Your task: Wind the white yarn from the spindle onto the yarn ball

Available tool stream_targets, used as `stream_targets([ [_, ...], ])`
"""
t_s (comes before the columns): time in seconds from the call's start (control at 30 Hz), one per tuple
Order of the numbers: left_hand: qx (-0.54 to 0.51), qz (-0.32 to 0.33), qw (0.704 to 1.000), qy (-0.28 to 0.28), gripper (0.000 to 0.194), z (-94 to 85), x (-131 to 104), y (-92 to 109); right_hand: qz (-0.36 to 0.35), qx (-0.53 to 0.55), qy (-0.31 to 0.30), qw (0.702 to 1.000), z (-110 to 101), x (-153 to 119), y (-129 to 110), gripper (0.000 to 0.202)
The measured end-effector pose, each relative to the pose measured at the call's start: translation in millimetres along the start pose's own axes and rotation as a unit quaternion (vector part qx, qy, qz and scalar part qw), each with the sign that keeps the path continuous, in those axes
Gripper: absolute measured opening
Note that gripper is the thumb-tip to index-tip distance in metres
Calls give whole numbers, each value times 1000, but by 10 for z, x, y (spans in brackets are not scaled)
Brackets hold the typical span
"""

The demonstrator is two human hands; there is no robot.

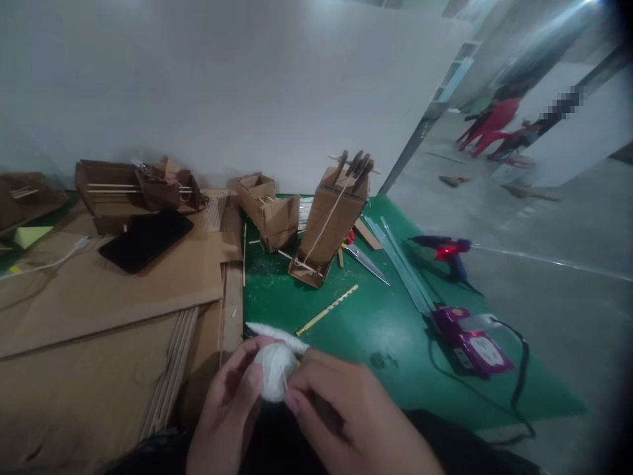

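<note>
A white ball of string (275, 371) is between my two hands, low in the view. My left hand (230, 396) is wrapped round its left side, thumb on the front. My right hand (341, 396) is closed at the ball's right edge, thumb and finger pinching what looks like a strand of the string. A white rod-like roll (277, 335) lies just beyond the ball, partly hidden by my fingers. Farther off, a yellow patterned stick (327, 310) lies on the green table (346, 349).
A cardboard model (329, 221) with string and sticks leans mid-table, beside scissors (366, 262). To the right are clear glue sticks (403, 264), a lit glue gun (448, 251) and a purple pack (472, 343) with a cable. Cardboard sheets (99, 343) and a black phone (147, 241) lie left.
</note>
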State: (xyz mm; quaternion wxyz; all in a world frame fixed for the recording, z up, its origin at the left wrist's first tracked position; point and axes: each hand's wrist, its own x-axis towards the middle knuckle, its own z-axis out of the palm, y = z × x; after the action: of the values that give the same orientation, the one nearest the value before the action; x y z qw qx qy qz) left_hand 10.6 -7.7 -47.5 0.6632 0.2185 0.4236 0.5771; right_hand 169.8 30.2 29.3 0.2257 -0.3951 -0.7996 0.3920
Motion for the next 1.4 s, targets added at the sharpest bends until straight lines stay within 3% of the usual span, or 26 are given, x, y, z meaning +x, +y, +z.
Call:
stream_targets([
  [0.17, -68, -11, 996, 54, 34, 120, 29, 41, -38, 47, 19, 998, 348, -108, 158, 25],
  [0.27, -87, 6, 995, 46, 32, 173, 36, 79, -20, 87, 6, 996, 399, -57, 241, 27],
  [0.43, -56, 23, 998, -22, 30, 138, -18, 87, -15, 53, -124, 991, 127, 168, 379, 17],
  [0.67, 73, -2, 997, 3, 42, 129, -194, 50, 7, -82, -189, 979, -278, 497, 525, 16],
  [0.87, 200, 74, 977, 4, 31, 112, -136, 55, 31, -113, -120, 986, -395, 605, 405, 20],
  [1.0, 260, 51, 964, -10, 29, 4, -49, 23, 46, -45, -85, 994, -428, 453, 204, 22],
  [1.17, 228, 24, 973, -25, 30, -14, -1, 13, 19, -9, -60, 998, -397, 189, -8, 21],
  [1.27, 210, 25, 977, -19, 29, -10, -9, 10, 7, -13, -46, 999, -371, 145, -4, 23],
  [1.4, 106, 53, 993, 14, 37, -52, -44, -34, 28, -95, 62, 993, -328, 228, 182, 20],
])
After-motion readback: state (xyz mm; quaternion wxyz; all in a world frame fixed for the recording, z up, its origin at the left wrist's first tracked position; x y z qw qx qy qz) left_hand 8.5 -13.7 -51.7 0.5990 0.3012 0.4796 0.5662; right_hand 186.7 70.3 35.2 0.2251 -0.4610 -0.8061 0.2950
